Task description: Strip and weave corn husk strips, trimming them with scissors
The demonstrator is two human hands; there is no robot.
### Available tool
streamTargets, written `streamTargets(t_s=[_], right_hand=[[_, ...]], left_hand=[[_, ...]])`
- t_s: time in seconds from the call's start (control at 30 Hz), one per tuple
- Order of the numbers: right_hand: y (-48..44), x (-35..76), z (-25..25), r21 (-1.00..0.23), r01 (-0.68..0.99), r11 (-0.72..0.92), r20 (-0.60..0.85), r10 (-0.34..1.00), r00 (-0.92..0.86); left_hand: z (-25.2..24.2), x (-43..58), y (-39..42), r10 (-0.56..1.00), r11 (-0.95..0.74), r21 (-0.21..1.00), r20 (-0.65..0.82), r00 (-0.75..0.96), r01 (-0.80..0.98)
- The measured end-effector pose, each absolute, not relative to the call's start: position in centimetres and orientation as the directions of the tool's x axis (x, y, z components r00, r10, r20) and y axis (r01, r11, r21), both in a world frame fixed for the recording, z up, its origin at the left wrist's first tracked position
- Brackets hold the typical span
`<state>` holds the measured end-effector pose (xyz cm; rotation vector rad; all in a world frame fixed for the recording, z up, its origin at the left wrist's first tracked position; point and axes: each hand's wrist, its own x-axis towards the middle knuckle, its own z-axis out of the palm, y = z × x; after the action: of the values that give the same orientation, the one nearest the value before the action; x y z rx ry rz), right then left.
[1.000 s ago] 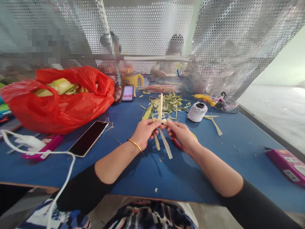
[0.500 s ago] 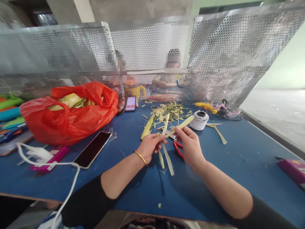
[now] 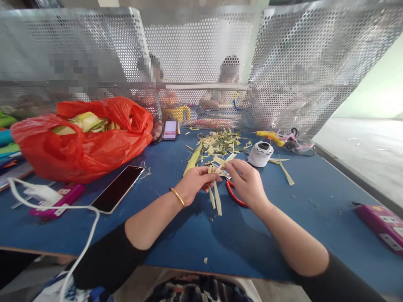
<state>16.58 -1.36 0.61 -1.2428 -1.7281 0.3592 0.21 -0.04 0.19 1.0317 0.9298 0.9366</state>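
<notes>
Pale, flat plant-leaf strips cross between my two hands above the blue table. My left hand, with a gold bangle at its wrist, pinches them where they meet, and two ends hang below its fingers. My right hand grips a strip close beside the left fingertips; part of it is hidden by the fingers. Partly behind the right hand lie red-handled scissors. Just beyond the hands are a green husk piece and a heap of leaf scraps. A spool of white thread stands to the right.
On the left, a red plastic bag holds plant pieces, near a dark phone and a purple power strip with a white cable. A yellow glue gun lies at back right. Perforated metal panels stand behind; people sit beyond.
My right hand has brought the long strip's free end in toward the left fingers, so it now looks folded and shorter. The camera view has tilted slightly down.
</notes>
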Motion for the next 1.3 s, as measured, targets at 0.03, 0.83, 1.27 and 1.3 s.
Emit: streamTargets(t_s=[0.03,0.83,1.27,1.3], right_hand=[[-1.3,16.7,0.7,-0.669,0.602,0.436,0.512,0.858,-0.052],[-1.0,16.7,0.3,-0.597,0.723,0.346,0.395,0.912,-0.111],[-1.8,15.7,0.0,-0.605,0.720,0.340,0.441,0.896,-0.052],[-1.9,15.6,0.0,-0.634,0.705,0.318,0.434,0.901,-0.016]], left_hand=[[0.3,0.2,-0.1,0.931,0.244,0.951,-0.174,0.322,-0.189],[0.4,0.2,-0.3,0.963,0.126,0.989,-0.104,0.249,-0.076],[0.3,0.1,-0.1,0.924,0.302,0.933,-0.236,0.300,-0.196],[0.3,0.1,-0.1,0.923,0.306,0.931,-0.239,0.300,-0.201]])
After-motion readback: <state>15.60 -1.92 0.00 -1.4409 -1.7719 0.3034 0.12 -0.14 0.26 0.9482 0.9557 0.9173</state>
